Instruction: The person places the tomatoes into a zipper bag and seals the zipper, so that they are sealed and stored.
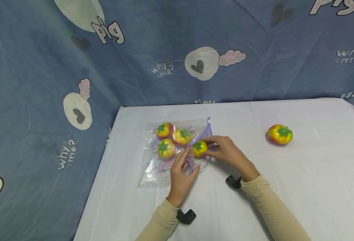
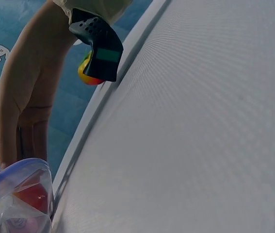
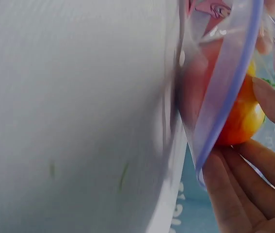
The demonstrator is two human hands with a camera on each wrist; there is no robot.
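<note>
My right hand grips a red-and-yellow tomato with a green star-shaped top, thumb on one side and fingers on the other. In the right wrist view this tomato sits partly behind the purple zip edge, inside the bag's mouth. My left hand holds the mouth of the clear zip bag, with fingers and thumb spread along its edge. Inside the bag lie three similar tomatoes. The left wrist view shows the right hand above the bag's blue-purple rim.
Another tomato lies alone on the white table, to the right of the bag. A blue printed cloth hangs behind and to the left. Black wrist mounts stick out from both sleeves.
</note>
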